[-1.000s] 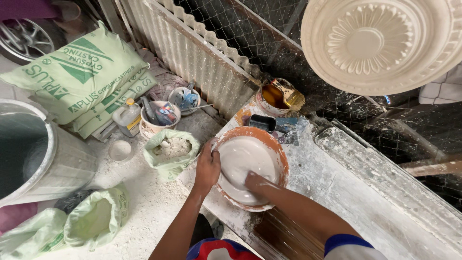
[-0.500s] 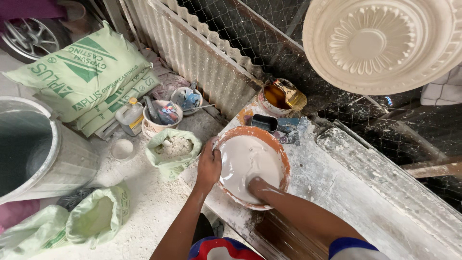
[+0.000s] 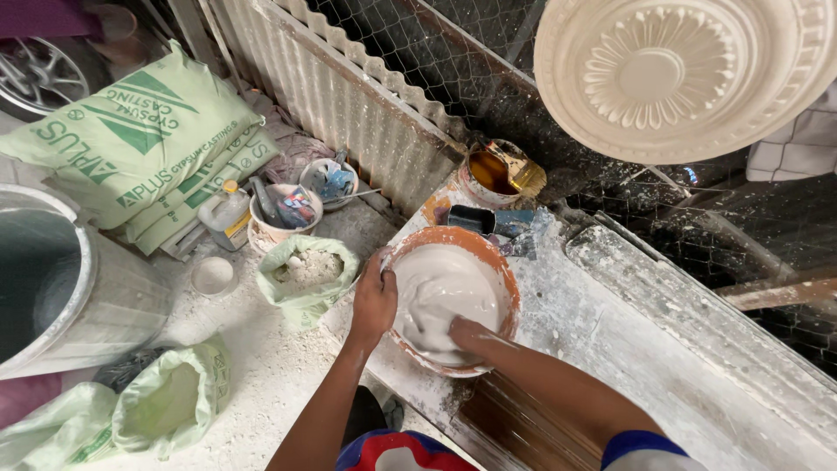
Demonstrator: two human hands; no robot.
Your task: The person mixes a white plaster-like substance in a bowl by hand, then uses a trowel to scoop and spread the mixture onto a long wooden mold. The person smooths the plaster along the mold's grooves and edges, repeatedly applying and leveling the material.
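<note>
gripping bowl (image 3: 453,301) rim, left hand (image 3: 375,301); right hand (image 3: 466,333) seemingly submerged.

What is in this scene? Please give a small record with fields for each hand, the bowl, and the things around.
left hand: grips the rim of the orange bowl
right hand: dipped in the white mix, fingers hidden
bowl: on a plaster-stained table, nearly full
behind bowl: tin of amber liquid
floor, left: open green bag of powder, stacked green sacks, grey drum
above: round white ceiling ornament
</note>
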